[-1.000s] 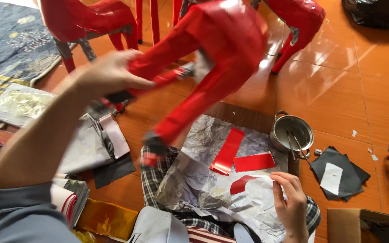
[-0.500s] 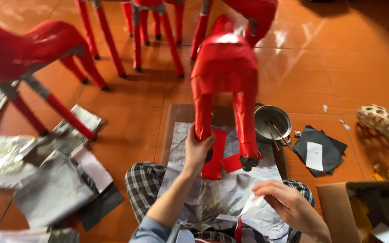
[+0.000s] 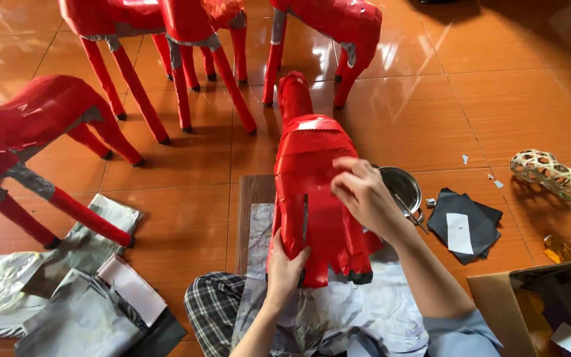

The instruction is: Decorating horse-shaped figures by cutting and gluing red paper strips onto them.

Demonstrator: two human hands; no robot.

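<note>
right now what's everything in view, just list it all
red paper animal figure: 1, red, centre, held upright over the silver sheets
other red figures: about 4, red with grey patches, standing top and left
metal bowl: 1, silver, right of the held figure
black paper squares: small stack, black with a white piece, right
woven frame: 1, tan, far right
cardboard box: 1, brown, bottom right
silver sheets: several, bottom left and centre
left hand: grips a leg
right hand: presses the figure's side
</note>
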